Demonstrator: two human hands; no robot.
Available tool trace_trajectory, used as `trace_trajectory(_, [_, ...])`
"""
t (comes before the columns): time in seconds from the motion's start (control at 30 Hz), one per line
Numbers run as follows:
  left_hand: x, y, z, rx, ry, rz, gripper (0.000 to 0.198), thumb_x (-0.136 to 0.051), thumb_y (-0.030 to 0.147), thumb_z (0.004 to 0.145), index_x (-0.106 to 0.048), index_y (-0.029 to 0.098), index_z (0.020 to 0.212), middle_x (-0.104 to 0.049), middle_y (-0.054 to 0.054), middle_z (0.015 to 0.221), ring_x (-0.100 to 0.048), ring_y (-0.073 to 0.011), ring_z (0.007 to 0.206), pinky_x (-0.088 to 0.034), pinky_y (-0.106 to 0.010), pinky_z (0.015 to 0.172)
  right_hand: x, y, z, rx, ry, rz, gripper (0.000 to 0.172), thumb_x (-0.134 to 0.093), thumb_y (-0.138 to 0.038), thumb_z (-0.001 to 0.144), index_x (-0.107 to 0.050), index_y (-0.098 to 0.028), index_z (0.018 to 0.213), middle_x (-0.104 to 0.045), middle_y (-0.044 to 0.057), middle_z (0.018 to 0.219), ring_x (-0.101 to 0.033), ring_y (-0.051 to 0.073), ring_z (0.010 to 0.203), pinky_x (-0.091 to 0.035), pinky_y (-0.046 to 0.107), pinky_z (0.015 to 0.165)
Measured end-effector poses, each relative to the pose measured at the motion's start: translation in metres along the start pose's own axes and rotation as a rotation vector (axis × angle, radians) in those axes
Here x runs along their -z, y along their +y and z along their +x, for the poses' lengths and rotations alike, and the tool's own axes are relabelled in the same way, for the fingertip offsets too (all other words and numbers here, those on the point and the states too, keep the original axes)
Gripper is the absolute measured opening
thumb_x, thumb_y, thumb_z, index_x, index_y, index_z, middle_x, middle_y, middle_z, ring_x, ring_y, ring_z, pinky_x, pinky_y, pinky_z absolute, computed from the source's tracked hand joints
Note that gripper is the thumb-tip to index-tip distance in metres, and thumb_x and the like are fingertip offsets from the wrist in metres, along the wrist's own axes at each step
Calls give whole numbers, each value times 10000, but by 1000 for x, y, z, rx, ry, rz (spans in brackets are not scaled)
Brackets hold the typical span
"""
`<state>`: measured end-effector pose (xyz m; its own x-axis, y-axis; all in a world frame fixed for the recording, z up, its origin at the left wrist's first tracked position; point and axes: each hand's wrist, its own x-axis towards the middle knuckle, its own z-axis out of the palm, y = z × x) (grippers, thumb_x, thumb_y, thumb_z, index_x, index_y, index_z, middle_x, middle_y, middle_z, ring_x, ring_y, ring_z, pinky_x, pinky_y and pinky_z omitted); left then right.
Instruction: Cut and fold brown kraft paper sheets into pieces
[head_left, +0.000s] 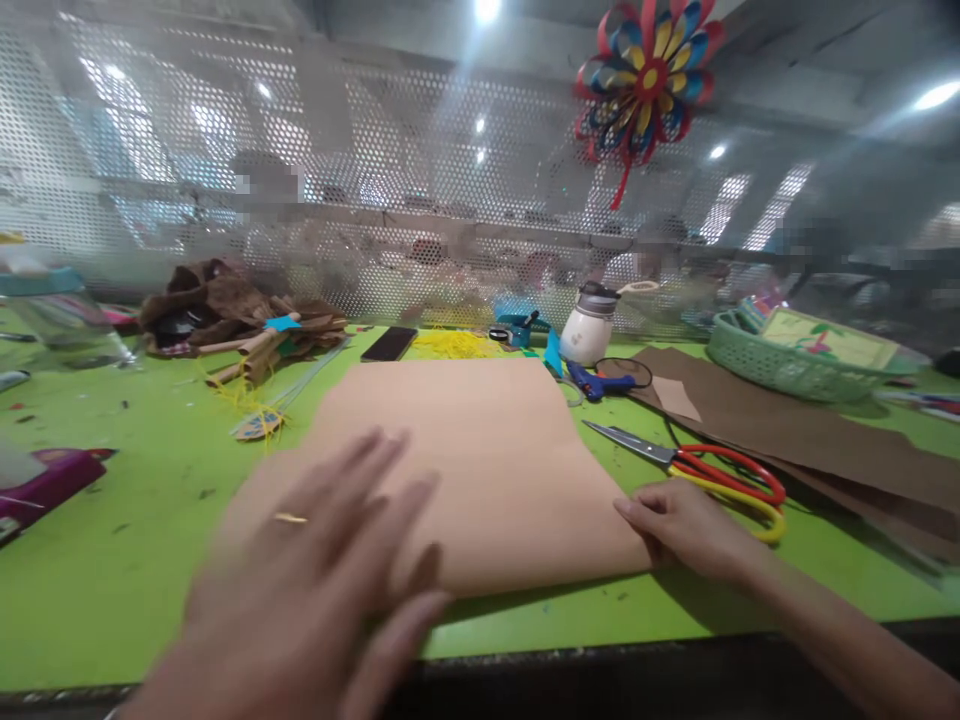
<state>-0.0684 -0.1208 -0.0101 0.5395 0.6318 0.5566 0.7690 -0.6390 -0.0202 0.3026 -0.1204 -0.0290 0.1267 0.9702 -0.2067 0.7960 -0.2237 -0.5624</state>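
Note:
A large sheet of tan paper (pixel 480 450) lies on the green table before me, its near edge slightly raised. My left hand (pixel 322 560), blurred by motion, is spread over the sheet's left part with fingers apart; whether it touches the paper I cannot tell. At the near right corner, my right hand (pixel 675 520) pinches the sheet between thumb and fingers. Scissors (pixel 697 470) with red and yellow handles lie just beyond my right hand, blades pointing left.
A blue glue gun (pixel 604 382) and a white bottle (pixel 589 325) stand behind the sheet, near a phone (pixel 389 344) and yellow shreds (pixel 457 345). Brown paper (pixel 780 420) and a green basket (pixel 795 360) are right. Rolled brown pieces (pixel 259 350) and a purple object (pixel 60 485) lie left.

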Motion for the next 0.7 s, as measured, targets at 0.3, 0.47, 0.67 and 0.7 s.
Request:
trace_trajectory(0.3, [-36, 50, 21, -127, -327, 130, 695, -549, 601, 831, -411, 293, 1439, -465, -165, 1448, -402, -453, 1316, -395, -651, 1002, -1, -1, -1, -2, 51, -14, 402, -457, -412, 794, -396, -217, 448, -409, -30, 404, -373, 116, 433, -220, 249, 460])
trace_trajectory(0.47, [-43, 46, 15, -110, -364, 126, 675, -531, 605, 840, -415, 310, 1436, -469, -157, 1445, -430, -443, 1299, -423, -618, 986, 0, -4, 1, -55, 57, 20, 374, -519, -345, 784, -400, -214, 454, -399, -48, 374, -372, 103, 388, -221, 237, 428])
trace_trajectory(0.67, [-59, 39, 7, -154, -261, 144, 638, -490, 618, 858, -411, 354, 1433, -505, -118, 1426, -486, -420, 1263, -445, -571, 947, -5, 5, 1, -93, 105, 133, 144, -540, -331, 786, -551, -203, 722, -478, -61, 464, -436, 122, 394, -250, 225, 408])
trace_trajectory(0.7, [-64, 36, 5, -161, -240, 149, 645, -485, 624, 858, -394, 361, 1440, -501, -114, 1431, -484, -420, 1264, -439, -569, 944, -7, 7, 0, -79, 133, 111, 134, -539, -330, 788, -563, -201, 761, -463, -66, 462, -434, 128, 404, -244, 228, 416])
